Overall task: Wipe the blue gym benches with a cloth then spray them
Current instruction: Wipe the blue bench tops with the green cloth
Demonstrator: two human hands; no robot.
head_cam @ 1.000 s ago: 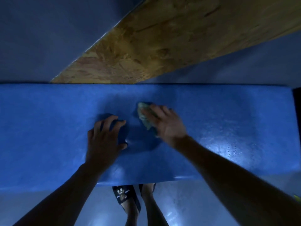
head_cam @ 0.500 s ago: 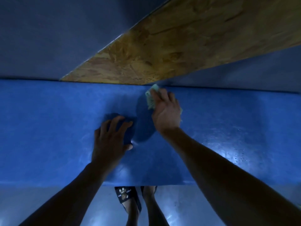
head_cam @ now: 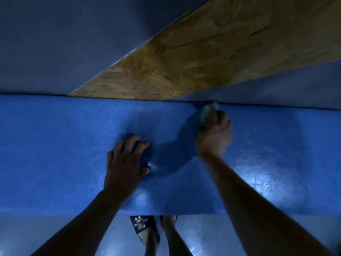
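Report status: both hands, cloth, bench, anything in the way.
Left hand braced on the padded blue gym bench. Right hand holding the blurred pale green cloth at the far edge. Slanted chipboard panel close behind; no spray bottle in view.

sandal strap (head_cam: 141, 224), white print, unreadable

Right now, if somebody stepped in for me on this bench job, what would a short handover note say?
Left hand: fingers spread, pressing flat on the blue bench near its middle, holding nothing.
Right hand: holds the cloth in its grip at the bench's far edge, below the slanted wood board; the cloth is blurred.
Done: cannot tell how much is wiped; the bench's right part shines and shows a few droplets.
Left: finish wiping, then spray. No spray bottle is in view.
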